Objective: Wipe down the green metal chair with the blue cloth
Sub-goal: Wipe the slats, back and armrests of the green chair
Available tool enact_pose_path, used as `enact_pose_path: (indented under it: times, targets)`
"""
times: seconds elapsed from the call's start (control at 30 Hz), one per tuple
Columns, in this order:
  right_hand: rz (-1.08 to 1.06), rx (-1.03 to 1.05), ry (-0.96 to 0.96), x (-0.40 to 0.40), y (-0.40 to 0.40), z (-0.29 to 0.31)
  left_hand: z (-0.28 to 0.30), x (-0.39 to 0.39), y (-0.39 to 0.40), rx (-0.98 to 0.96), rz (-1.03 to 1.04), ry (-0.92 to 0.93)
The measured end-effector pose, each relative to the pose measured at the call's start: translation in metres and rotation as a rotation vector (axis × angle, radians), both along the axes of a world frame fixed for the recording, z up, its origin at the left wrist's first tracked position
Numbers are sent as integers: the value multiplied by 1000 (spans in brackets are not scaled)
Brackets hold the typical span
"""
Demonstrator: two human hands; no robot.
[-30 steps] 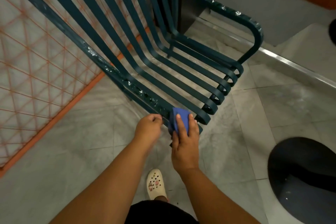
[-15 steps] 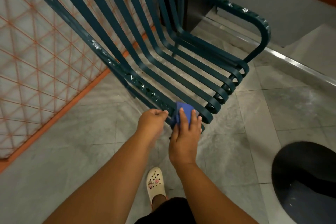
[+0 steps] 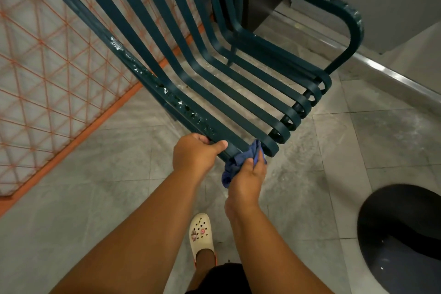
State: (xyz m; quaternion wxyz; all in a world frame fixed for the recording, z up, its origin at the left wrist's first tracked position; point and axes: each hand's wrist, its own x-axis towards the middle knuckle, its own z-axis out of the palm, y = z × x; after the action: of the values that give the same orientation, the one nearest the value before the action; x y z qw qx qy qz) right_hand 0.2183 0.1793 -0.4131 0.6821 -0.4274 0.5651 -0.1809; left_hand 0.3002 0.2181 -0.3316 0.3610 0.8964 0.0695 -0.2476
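At the front corner of the seat, the right hand [image 3: 248, 174] has its fingers and thumb curled round a bunched blue cloth [image 3: 239, 161], pressing the wad against the near end of the outermost slat where it begins to curl under. Part of the cloth hangs loose below the palm. Just beside it, the left hand [image 3: 194, 151] grips the near side rail of the dark green slatted metal chair [image 3: 238, 93], fingers wrapped over the top and thumb lying along the rail toward the cloth; the two hands are near but not touching.

Outward from the hands, the side rail runs up and away to the left, its paint chipped and flecked with pale specks. The seat slats sweep from the tall back down to rolled front ends. A curved armrest [image 3: 334, 7] on the far side carries similar pale flecks. The chair stands on grey stone floor tiles [image 3: 119, 174], with an orange wire mesh panel [image 3: 47, 67] to the left and a dark rounded object [image 3: 401, 234] at the lower right, too partial to identify. A white perforated clog [image 3: 200, 234] shows between the forearms.

To do this stroke well, I judge the left hand should brace the frame firmly while the cloth wraps around the slat end, reaching the underside of the curl. The loose tail could snag between slats, so gathering it into the palm would help.
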Motion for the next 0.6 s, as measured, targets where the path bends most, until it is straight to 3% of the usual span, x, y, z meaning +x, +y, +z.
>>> enact_pose_path:
  times: [0.1,0.2,0.47,0.6]
  targets:
    - [-176,448,-155,-10,-29,-24,-3,0,1,43,-17,-16]
    - [-170,825,-223,-24,-53,-47,-4,-1,1,48,-11,-11]
    - [-157,1012,-344,-27,-59,-62,-10,-6,2,45,11,-42]
    - [-181,995,-164,-15,-58,-59,-11,-7,3,47,3,-56]
